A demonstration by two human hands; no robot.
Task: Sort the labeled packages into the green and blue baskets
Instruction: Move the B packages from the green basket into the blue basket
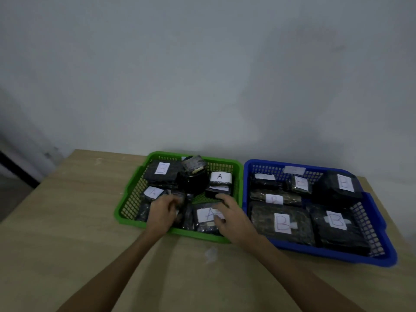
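A green basket (126,200) at the centre holds several black wrapped packages with white labels. Most of them read A, and one at the back left reads B (162,168). To its right, a blue basket (380,218) holds several black packages labelled B. Both my hands reach into the front of the green basket. My left hand (163,213) has its fingers curled over a small dark package (179,198). My right hand (231,218) lies with spread fingers on the right side of a front package labelled A (208,216). Whether either hand truly grips is blurred.
Both baskets stand side by side on a light wooden table (67,221) against a grey wall. The table's left edge drops off to a dark floor at the far left.
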